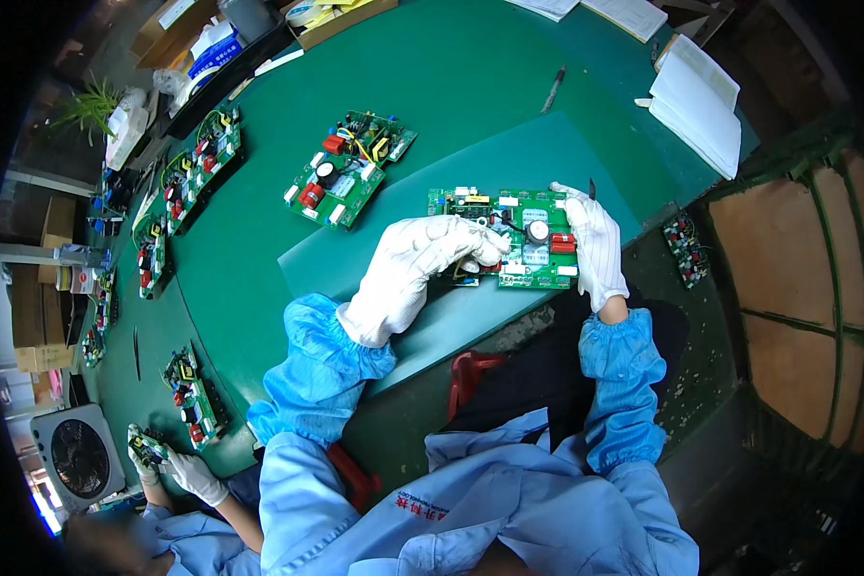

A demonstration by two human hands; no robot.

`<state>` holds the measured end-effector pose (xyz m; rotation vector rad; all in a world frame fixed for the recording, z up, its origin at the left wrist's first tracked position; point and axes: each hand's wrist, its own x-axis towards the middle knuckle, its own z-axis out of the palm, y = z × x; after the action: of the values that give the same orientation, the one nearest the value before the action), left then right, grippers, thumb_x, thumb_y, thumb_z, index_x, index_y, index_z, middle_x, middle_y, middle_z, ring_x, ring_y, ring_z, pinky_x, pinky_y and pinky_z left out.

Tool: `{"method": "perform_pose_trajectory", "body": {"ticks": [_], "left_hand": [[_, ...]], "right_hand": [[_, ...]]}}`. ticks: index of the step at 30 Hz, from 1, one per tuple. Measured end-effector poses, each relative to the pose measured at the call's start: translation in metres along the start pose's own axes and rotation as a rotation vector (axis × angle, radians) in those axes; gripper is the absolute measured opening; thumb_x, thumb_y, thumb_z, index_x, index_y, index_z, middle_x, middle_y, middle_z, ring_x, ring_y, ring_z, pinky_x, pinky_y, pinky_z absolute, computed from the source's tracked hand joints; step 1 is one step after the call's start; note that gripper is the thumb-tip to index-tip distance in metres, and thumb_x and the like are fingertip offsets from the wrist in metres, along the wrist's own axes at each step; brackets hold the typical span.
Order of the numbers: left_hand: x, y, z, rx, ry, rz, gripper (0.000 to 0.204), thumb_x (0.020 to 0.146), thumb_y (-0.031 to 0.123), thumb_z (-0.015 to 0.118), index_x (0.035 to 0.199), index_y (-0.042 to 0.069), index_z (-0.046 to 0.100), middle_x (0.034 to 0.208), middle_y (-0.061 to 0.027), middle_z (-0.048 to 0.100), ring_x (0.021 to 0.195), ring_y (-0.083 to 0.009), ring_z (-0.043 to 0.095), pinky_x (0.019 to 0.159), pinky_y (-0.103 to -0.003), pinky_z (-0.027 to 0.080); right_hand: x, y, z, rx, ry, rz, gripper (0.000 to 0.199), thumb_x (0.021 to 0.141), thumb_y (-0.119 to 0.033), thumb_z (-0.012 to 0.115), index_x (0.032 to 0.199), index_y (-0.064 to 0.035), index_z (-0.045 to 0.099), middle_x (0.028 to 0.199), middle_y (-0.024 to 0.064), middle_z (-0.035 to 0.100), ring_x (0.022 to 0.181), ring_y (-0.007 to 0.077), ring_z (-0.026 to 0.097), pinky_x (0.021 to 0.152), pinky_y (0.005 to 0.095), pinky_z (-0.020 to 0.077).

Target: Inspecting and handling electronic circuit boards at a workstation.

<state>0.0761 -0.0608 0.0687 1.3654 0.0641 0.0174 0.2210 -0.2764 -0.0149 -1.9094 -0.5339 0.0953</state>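
Observation:
A green circuit board with a round black-and-white part, red parts and white blocks is held in front of me, above the table's near edge. My right hand, in a white glove, grips its right edge, thumb side along the board. A thin dark tip sticks up beside those fingers; its kind is unclear. My left hand, also gloved, bends over the board's left half. Its fingers are closed together among the parts by a black wire; what they pinch is hidden. Blue sleeve covers wrap both forearms.
Two joined-looking boards lie further left on the green table. More boards line the left side. A pen and an open notebook lie at the back. Lower left, a co-worker's gloved hands hold a small board.

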Motion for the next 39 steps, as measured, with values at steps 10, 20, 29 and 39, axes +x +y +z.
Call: {"method": "perform_pose_trajectory", "body": {"ticks": [10, 20, 29, 39], "left_hand": [[-0.005, -0.007, 0.019, 0.679, 0.239, 0.274, 0.013, 0.085, 0.007, 0.067, 0.095, -0.001, 0.065, 0.094, -0.0098, 0.067, 0.085, -0.0171, 0.063, 0.077, -0.033, 0.05], [-0.01, -0.015, 0.024, 1.166, 0.228, 0.833, 0.025, 0.066, 0.0, 0.076, 0.087, 0.005, 0.063, 0.09, -0.0103, 0.066, 0.079, -0.0265, 0.061, 0.066, -0.038, 0.049], [-0.013, -0.027, 0.029, 1.32, 0.335, 1.149, 0.028, 0.064, 0.004, 0.07, 0.091, -0.002, 0.068, 0.089, -0.0105, 0.068, 0.081, -0.0208, 0.063, 0.059, -0.031, 0.048], [0.014, -0.028, -0.001, 0.964, 0.471, 0.593, 0.02, 0.088, 0.014, 0.057, 0.105, 0.005, 0.062, 0.1, -0.0141, 0.063, 0.09, -0.0317, 0.062, 0.083, -0.042, 0.049]], "right_hand": [[0.0, 0.001, 0.001, 0.021, 0.002, 0.022, 0.03, 0.1, -0.025, 0.048, 0.114, -0.0044, 0.066, 0.109, 0.0138, 0.068, 0.097, 0.0259, 0.065, 0.088, 0.0333, 0.0477], [0.0, 0.011, 0.001, 0.017, 0.012, 0.02, 0.03, 0.1, -0.025, 0.048, 0.115, -0.0049, 0.066, 0.109, 0.0135, 0.068, 0.098, 0.0251, 0.065, 0.088, 0.0332, 0.0479], [0.0, 0.005, 0.002, 0.044, 0.006, 0.041, 0.031, 0.1, -0.025, 0.05, 0.115, -0.0043, 0.066, 0.109, 0.013, 0.068, 0.096, 0.0236, 0.064, 0.087, 0.0317, 0.0475], [-0.001, 0.002, -0.001, 0.015, -0.017, 0.063, 0.032, 0.1, -0.027, 0.048, 0.117, -0.0061, 0.065, 0.106, 0.0133, 0.068, 0.09, 0.0221, 0.063, 0.082, 0.0315, 0.0479]]}}
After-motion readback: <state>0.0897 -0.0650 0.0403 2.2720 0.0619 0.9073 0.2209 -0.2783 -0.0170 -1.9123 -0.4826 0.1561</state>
